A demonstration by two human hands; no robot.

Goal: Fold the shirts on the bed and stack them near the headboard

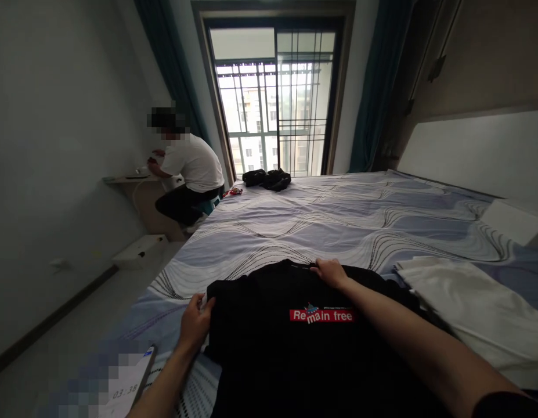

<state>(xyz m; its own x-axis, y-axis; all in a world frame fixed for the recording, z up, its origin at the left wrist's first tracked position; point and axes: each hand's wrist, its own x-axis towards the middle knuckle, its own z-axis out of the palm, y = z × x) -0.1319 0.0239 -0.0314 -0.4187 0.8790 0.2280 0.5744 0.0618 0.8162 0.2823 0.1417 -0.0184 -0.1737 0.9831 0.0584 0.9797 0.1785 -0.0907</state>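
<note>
A black T-shirt (260, 342) lies spread on the bed, its front facing up with a red "Remain free" print on the chest. At its left edge, my left hand (197, 319) pinches the fabric near the sleeve. My right hand (332, 273) grips the upper edge by the collar, with the forearm crossing over the right side of the shirt. The lower part of the shirt runs out of view at the bottom.
White folded cloth (477, 307) lies right of the shirt. A phone-like screen (129, 383) is at lower left. Black bundled items (269, 179) sit at the bed's far edge. A person (194, 162) sits at a small wall desk (138, 181) on the left.
</note>
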